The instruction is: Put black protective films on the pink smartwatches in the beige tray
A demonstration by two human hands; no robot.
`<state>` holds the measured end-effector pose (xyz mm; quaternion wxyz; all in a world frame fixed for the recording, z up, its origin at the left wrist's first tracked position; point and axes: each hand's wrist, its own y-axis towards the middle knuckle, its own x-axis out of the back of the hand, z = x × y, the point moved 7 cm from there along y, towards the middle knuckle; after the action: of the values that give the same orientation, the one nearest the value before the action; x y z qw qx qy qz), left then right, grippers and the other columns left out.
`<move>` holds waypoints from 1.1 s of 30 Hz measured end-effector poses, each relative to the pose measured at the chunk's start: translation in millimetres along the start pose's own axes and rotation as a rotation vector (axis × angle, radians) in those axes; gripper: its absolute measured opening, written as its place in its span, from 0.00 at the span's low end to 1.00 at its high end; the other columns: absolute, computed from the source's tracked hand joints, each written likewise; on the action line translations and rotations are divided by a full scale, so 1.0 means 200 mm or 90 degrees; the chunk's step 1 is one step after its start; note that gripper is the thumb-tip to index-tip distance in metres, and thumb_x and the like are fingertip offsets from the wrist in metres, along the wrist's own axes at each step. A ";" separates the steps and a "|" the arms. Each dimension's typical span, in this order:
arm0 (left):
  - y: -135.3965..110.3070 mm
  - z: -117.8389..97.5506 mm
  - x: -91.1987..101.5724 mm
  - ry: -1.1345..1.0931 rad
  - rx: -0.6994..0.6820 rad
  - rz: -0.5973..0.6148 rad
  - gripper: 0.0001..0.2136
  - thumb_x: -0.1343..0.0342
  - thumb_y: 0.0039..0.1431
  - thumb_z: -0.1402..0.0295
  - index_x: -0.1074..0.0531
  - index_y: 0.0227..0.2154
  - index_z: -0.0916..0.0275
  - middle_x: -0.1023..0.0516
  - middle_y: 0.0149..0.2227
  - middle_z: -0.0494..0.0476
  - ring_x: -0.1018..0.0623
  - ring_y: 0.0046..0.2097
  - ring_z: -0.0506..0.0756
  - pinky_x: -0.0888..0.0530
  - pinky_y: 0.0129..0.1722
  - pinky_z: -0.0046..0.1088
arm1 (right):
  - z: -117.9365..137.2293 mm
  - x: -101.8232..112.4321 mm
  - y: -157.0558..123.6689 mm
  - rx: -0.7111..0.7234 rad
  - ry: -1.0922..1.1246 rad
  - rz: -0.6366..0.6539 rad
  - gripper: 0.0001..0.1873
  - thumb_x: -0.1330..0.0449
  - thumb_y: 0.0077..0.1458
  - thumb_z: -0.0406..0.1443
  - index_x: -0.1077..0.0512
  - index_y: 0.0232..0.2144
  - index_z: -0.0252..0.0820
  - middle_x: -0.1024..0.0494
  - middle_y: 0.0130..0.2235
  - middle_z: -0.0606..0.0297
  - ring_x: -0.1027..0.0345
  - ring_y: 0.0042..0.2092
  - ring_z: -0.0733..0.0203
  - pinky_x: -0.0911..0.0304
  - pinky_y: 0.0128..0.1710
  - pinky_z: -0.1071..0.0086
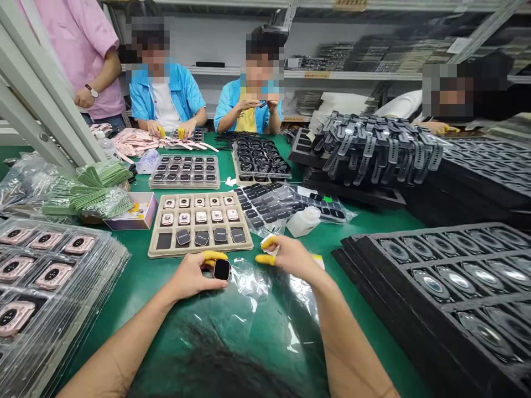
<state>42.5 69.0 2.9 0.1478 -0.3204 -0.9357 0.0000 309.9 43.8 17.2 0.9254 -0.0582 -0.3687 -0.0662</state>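
Note:
My left hand (193,276), with yellow finger cots, is closed around the edges of a smartwatch case (222,270). The case's dark screen faces up toward me. To its right, my right hand (292,257) also wears yellow finger cots and pinches a crumpled white wipe (269,246). Clear plastic film (257,298) lies on the table under and between my hands. Just beyond them is a beige tray (199,249), with pink watch cases in its two back rows and dark square pieces in most of the front row. A white plastic bottle (303,221) stands beyond my right hand.
Stacked clear trays of pink watch cases (53,276) flank my left arm. Black foam trays of round watches (456,276) stand at right. Green straps (93,190), a small box (133,213) and a heap of strapped watches (373,143) lie farther back. Several co-workers are across the table.

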 end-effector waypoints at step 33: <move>0.01 0.06 0.00 0.038 -0.024 -0.086 0.28 0.27 0.43 0.61 0.19 0.50 0.63 0.15 0.36 0.55 0.18 0.36 0.55 0.21 0.41 0.29 | 0.48 -0.31 -0.20 0.428 -0.144 -0.162 0.09 0.44 0.66 0.35 0.23 0.39 0.44 0.22 0.35 0.60 0.31 0.39 0.54 0.37 0.39 0.60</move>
<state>40.0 70.9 -7.9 0.1694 -0.2589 -0.9502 -0.0375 194.0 23.5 45.5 0.8305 0.2883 -0.4740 -0.0494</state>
